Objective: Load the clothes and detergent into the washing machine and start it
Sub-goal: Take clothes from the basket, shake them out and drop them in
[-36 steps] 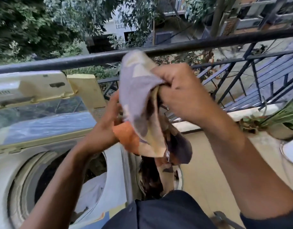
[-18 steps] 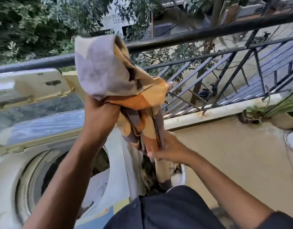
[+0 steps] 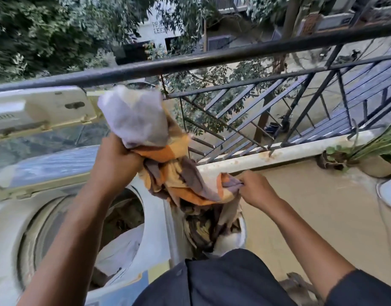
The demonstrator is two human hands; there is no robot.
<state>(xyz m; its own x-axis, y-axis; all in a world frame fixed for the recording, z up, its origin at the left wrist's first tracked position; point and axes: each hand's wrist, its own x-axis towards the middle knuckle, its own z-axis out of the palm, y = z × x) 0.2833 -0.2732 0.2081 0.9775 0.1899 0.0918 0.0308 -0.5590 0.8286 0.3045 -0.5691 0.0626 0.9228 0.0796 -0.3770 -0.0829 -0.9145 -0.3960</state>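
A patterned cloth (image 3: 168, 164) in orange, grey and cream hangs between my hands above the gap beside the machine. My left hand (image 3: 115, 160) grips a bunched upper part of it over the washer's right side. My right hand (image 3: 254, 188) pinches a lower edge, pulled out to the right. The white top-loading washing machine (image 3: 152, 230) stands at lower left with its lid (image 3: 42, 138) raised. Its round drum opening (image 3: 97, 237) shows white fabric inside. The cloth's tail trails down into a white bucket (image 3: 232, 239) of dark clothes.
A dark metal railing (image 3: 212, 59) runs across the balcony just behind the machine. A low ledge (image 3: 289, 151) carries potted plants (image 3: 375, 155) at right. Another white rim (image 3: 389, 193) shows at the far right edge. The tan balcony floor (image 3: 311, 217) lies to the right.
My right hand slid out to the right, drawing a lower edge of the cloth with it. My left hand, still gripping the bunched top, dropped lower beside the lid.
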